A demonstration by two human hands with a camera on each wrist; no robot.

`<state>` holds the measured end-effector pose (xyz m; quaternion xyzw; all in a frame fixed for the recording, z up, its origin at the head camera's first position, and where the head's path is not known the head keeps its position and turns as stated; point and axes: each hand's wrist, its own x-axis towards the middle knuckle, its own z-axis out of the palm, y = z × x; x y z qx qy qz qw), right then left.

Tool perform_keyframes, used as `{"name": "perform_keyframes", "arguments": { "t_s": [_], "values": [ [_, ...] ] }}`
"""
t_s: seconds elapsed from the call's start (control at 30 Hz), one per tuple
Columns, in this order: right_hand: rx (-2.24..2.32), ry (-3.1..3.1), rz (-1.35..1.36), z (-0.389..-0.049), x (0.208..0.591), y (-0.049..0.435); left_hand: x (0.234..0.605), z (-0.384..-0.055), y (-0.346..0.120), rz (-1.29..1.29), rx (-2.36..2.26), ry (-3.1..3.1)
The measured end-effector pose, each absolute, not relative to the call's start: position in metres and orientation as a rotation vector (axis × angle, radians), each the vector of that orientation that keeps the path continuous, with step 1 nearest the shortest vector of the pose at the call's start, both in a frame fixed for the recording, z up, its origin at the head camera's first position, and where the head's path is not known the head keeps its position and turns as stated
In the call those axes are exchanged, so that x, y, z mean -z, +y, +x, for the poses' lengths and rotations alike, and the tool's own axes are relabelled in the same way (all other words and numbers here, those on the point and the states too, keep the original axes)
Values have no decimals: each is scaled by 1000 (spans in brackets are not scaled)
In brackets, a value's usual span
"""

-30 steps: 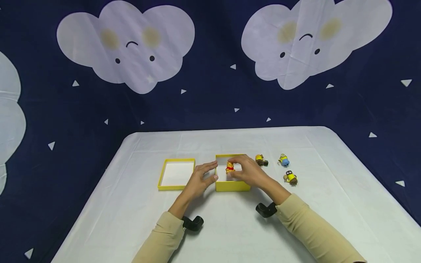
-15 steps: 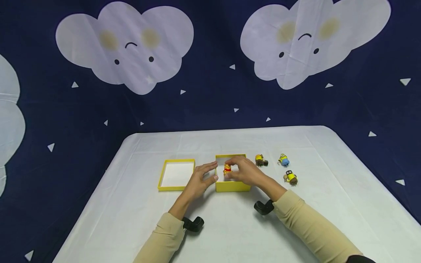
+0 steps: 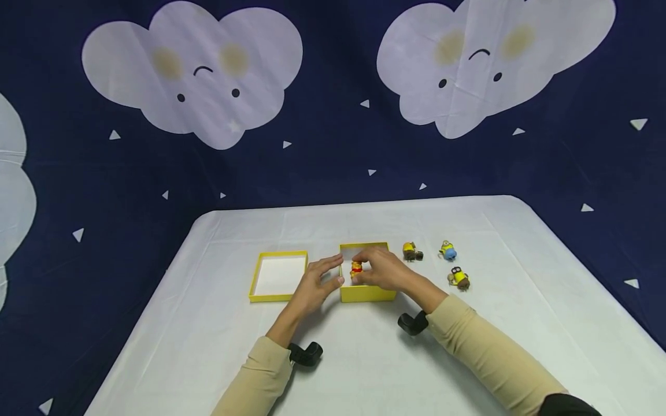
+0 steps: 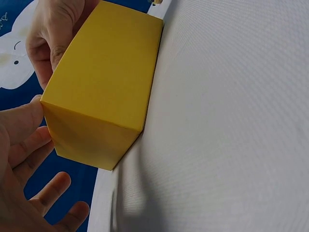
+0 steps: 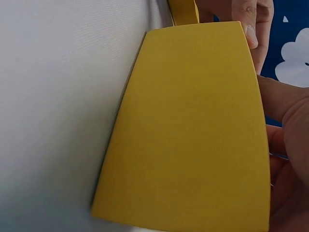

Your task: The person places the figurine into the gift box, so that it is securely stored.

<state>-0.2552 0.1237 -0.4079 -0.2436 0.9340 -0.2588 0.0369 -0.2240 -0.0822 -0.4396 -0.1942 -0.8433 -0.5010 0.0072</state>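
Note:
A yellow box [image 3: 367, 294] with a white inside stands on the table with its top uncovered. Inside it, at the left part, is a small yellow bear figurine [image 3: 356, 268] in a red shirt. My right hand [image 3: 383, 269] reaches into the box and pinches the figurine between thumb and fingers. At the box's left wall, my left hand [image 3: 316, 284] touches the edge with its thumb and fingertips, the other fingers spread, as the left wrist view shows. Both wrist views show the box's yellow outside [image 4: 104, 67], which hides the figurine.
A shallow yellow-rimmed lid [image 3: 281, 298] lies inner side up, left of the box. Right of the box lie a minion figurine [image 3: 410, 251] with a dark piece, a blue-and-yellow minion figurine [image 3: 447, 251] and a brown-and-yellow minion figurine [image 3: 459, 278]. White cloth covers the table [image 3: 333, 370].
My right hand has moved left and slightly down inside the box, carrying the bear figurine closer to the left wall. The left hand has stayed at the box's side.

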Motion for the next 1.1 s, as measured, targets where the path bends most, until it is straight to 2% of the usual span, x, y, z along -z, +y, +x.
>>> {"name": "perform_keyframes", "arguments": {
  "t_s": [0.53, 1.1],
  "values": [
    [639, 2823, -829, -262, 408, 112, 441, -225, -81, -634, 1555, -2593],
    [600, 2721, -794, -271, 413, 107, 443, -227, -81, -632, 1574, -2611]
  ]
}}
